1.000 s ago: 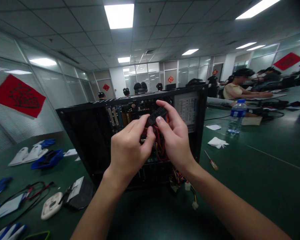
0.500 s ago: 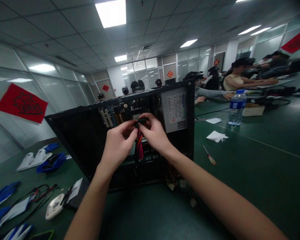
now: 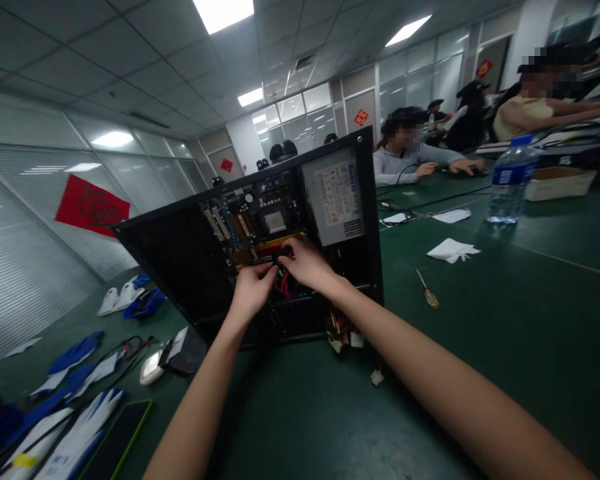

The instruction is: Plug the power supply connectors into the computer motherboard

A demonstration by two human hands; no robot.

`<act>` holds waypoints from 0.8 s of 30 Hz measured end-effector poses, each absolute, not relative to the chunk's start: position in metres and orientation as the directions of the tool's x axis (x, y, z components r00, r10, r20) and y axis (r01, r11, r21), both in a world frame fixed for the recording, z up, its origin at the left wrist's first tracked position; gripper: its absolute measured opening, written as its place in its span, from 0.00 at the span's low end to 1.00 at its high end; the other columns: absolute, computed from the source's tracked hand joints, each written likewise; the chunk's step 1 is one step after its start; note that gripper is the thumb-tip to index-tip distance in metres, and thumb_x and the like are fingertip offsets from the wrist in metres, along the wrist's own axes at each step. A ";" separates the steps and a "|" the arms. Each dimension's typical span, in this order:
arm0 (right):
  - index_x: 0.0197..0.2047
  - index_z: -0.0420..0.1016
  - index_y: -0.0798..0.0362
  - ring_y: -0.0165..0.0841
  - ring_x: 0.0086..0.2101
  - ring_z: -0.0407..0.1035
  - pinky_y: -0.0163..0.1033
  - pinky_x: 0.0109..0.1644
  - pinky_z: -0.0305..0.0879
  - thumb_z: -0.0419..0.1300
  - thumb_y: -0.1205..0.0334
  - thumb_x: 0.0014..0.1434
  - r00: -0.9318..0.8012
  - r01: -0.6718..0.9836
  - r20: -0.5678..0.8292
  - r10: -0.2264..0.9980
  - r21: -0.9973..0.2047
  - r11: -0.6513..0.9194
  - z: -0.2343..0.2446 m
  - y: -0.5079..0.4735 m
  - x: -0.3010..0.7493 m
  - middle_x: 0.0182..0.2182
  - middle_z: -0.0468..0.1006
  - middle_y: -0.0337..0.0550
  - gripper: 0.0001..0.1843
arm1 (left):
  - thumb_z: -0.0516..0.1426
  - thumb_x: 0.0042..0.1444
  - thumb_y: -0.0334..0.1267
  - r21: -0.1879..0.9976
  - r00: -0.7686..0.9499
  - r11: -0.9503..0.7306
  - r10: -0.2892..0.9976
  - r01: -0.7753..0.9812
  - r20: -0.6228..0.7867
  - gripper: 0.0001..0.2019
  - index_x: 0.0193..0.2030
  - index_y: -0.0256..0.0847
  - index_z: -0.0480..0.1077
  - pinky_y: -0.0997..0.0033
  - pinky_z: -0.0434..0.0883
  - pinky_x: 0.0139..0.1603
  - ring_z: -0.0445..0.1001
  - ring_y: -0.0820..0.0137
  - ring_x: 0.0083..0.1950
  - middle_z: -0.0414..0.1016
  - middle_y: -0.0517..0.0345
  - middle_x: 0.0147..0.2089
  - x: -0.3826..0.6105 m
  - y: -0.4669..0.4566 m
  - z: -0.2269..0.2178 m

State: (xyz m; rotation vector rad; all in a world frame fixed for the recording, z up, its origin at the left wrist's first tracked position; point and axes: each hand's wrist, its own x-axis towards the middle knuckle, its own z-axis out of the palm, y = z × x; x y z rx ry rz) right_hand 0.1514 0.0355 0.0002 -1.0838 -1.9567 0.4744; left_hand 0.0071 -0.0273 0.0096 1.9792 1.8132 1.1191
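Observation:
An open black computer case (image 3: 180,267) stands before me on the green table, its motherboard (image 3: 293,200) and silver power supply (image 3: 334,193) showing inside. Both hands reach into the lower part of the case, below the processor's metal square (image 3: 275,221). My right hand (image 3: 309,265) pinches a black cable connector (image 3: 283,256), mostly covered by fingers. Close beside it, my left hand (image 3: 253,291) has its thumb and fingers pressed together at the same connector. Red and dark wires (image 3: 285,287) hang beneath the fingers. Whether the connector sits in a socket is hidden.
Loose power cables with white plugs (image 3: 337,337) hang at the case's lower right corner. A screwdriver (image 3: 430,297), a crumpled tissue (image 3: 453,250) and a water bottle (image 3: 510,180) are to the right. Gloves (image 3: 83,433), a phone (image 3: 120,437) and a white mouse (image 3: 152,368) lie left. Co-workers sit beyond.
Both hands have moved lower inside the case with the connector, uncovering the processor area. The view has turned left, shifting the surroundings rightward.

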 end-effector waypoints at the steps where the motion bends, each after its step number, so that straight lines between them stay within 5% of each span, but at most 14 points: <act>1: 0.51 0.75 0.55 0.40 0.48 0.74 0.39 0.50 0.66 0.60 0.60 0.64 -0.312 0.550 0.436 0.844 -0.642 0.535 -0.004 0.039 0.151 0.45 0.81 0.50 0.14 | 0.54 0.61 0.43 0.585 -0.054 -0.164 0.940 0.794 0.337 0.18 0.40 0.33 0.82 0.73 0.68 0.33 0.78 0.65 0.34 0.83 0.52 0.33 0.006 -0.026 0.005; 9: 0.49 0.78 0.57 0.47 0.47 0.76 0.43 0.45 0.68 0.56 0.57 0.65 -0.375 0.715 0.245 0.894 -0.537 0.447 -0.011 0.049 0.159 0.47 0.81 0.58 0.16 | 0.54 0.60 0.43 0.217 -0.148 0.096 0.959 0.972 0.240 0.16 0.38 0.39 0.83 0.70 0.64 0.34 0.78 0.63 0.37 0.83 0.47 0.36 0.019 0.001 0.005; 15: 0.54 0.76 0.55 0.42 0.46 0.76 0.39 0.45 0.68 0.57 0.55 0.65 -0.348 0.678 0.186 0.919 -0.627 0.383 -0.013 0.057 0.160 0.48 0.81 0.53 0.18 | 0.55 0.60 0.41 0.243 -0.205 0.143 0.945 0.960 0.254 0.15 0.40 0.37 0.82 0.70 0.67 0.37 0.79 0.63 0.38 0.83 0.45 0.38 0.016 0.013 0.001; 24: 0.52 0.77 0.55 0.43 0.50 0.75 0.39 0.47 0.66 0.57 0.57 0.65 -0.383 0.669 0.218 0.898 -0.604 0.432 -0.010 0.054 0.152 0.50 0.80 0.54 0.17 | 0.54 0.61 0.37 0.185 -0.163 0.114 0.946 0.976 0.280 0.15 0.41 0.33 0.81 0.69 0.69 0.45 0.79 0.60 0.45 0.82 0.38 0.42 0.022 0.015 -0.002</act>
